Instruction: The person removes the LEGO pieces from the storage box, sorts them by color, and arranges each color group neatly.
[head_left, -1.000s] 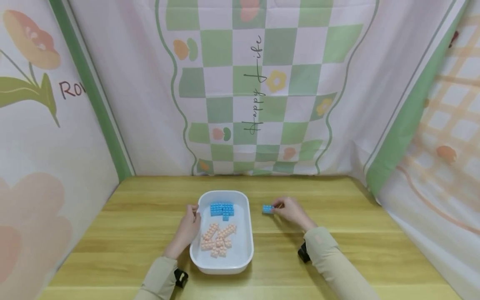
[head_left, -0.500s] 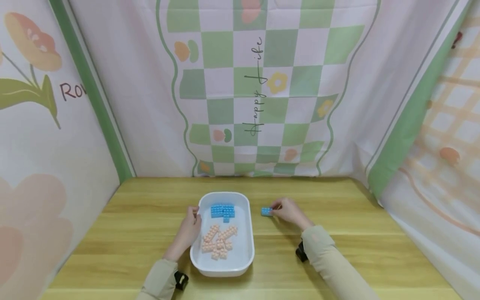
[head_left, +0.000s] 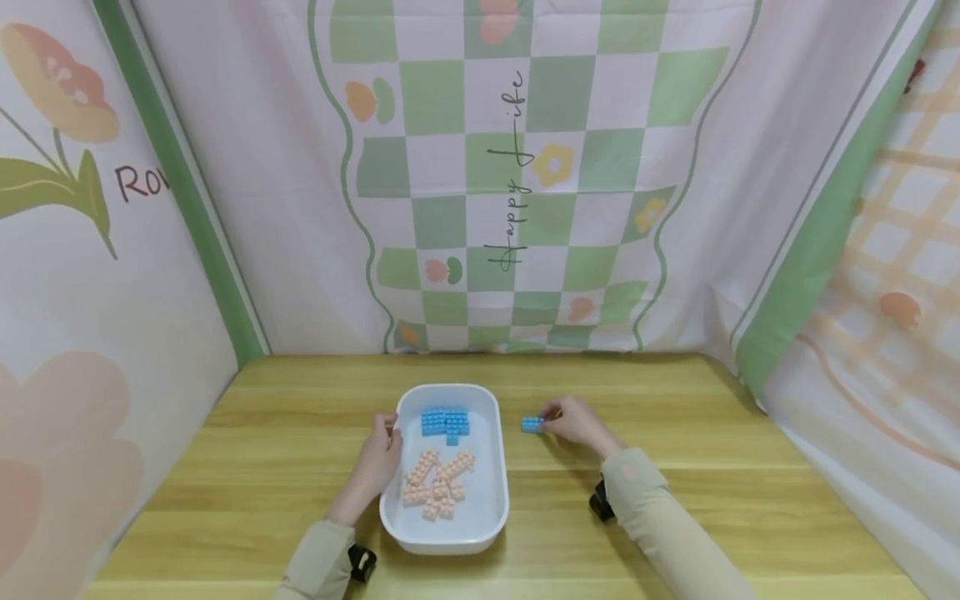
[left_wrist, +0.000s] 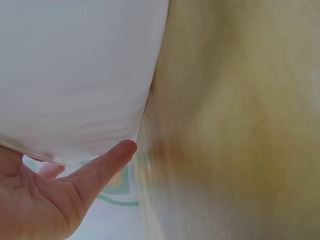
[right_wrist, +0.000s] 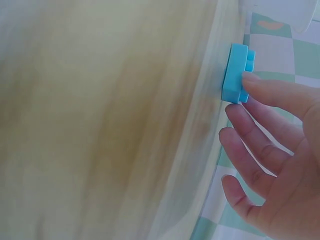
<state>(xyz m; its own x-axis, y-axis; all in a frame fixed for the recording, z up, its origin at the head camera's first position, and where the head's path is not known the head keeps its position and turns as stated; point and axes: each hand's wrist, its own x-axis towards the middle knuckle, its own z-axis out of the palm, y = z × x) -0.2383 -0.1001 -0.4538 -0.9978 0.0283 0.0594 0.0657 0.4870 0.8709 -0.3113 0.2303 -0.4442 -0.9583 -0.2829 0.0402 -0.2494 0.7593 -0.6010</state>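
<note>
Just right of the white tray [head_left: 501, 467], a light-blue toy building brick [head_left: 532, 424] is on or close to the wooden table. My right hand [head_left: 576, 422] pinches its near end; in the right wrist view the thumb lies on the studs of the brick [right_wrist: 235, 75] and the other fingers are spread loosely. My left hand [head_left: 378, 457] holds the tray's left rim, its thumb [left_wrist: 107, 167] along the outer wall in the left wrist view; its other fingers are mostly hidden. Inside the tray, blue bricks [head_left: 445, 422] sit grouped at the far end, and peach bricks [head_left: 438, 483] lie nearer.
The wooden table [head_left: 660, 533] extends on both sides of the tray. A checked curtain [head_left: 517, 208] hangs behind its far edge, and printed cloths hang at the left and right.
My right hand and the blue brick have shifted slightly left, toward the tray, over the last second. My left hand keeps its place on the tray rim.
</note>
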